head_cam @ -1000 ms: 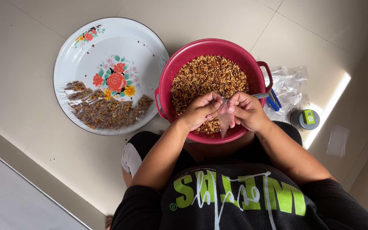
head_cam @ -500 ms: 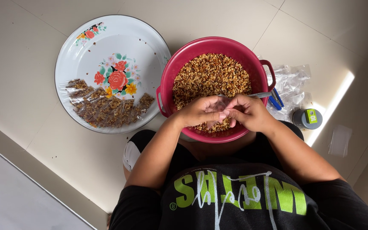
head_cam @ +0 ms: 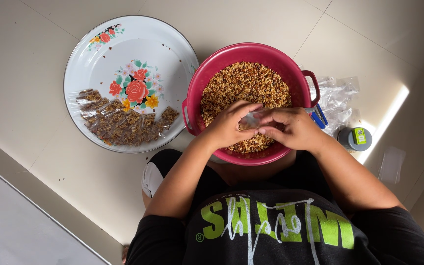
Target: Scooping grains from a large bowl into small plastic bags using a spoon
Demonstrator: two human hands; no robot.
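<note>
The person is sitting on the tiled floor (head_cam: pixel 35 73), leaning over a red plastic basin (head_cam: pixel 271 54) that is filled nearly to the rim with a brown and tan nut-and-grain mix (head_cam: pixel 244 86). Both hands are meeting over the near side of the basin. The left hand (head_cam: pixel 229 125) and the right hand (head_cam: pixel 293 128) are each pinching a small clear plastic pouch (head_cam: pixel 252 119) between them, fingers curled closed on its edges; the pouch is hanging just above the mix (whether it already holds any is too hard to tell through the glare).

To the left of the basin, touching its rim, a round white enamel tray with a painted rose pattern (head_cam: pixel 172 49) is holding a curved row of filled pouches (head_cam: pixel 121 121), lying flat and overlapping along its near edge. To the right, a heap of empty clear bags (head_cam: pixel 337 95) is lying beside the basin handle, with a small blue object (head_cam: pixel 320 118) just at the handle and a little grey pot with a green label (head_cam: pixel 355 138) near it.

My reading: the step in hand is the opening or filling of one pouch. The next move is calling for a steady mouth held open with one hand while the other scoops, without spilling over the rim.
</note>
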